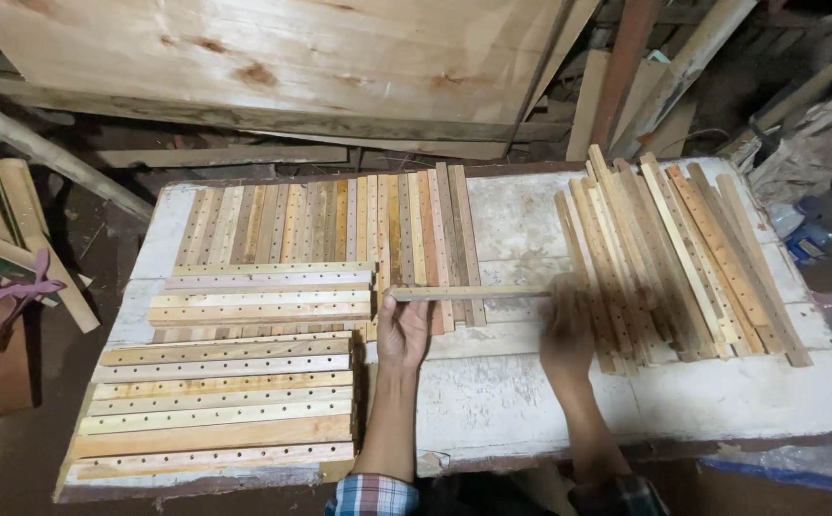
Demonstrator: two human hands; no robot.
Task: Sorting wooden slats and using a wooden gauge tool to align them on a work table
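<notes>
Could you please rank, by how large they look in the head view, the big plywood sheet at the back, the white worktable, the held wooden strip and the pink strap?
1. White worktable and plywood sheet: both cut off or overlapped, so unsure which is larger.
2. Held wooden strip, between left hand and right hand.
3. Pink strap, similar in extent.

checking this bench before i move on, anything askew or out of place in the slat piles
The right pile of slats fans out at a slant, unlike the squared rows at the left. One slat lies crosswise, held between the left hand and the blurred right hand. No damage shows.

pale tan slats [244, 382], whitewashed table [531, 382]
</notes>
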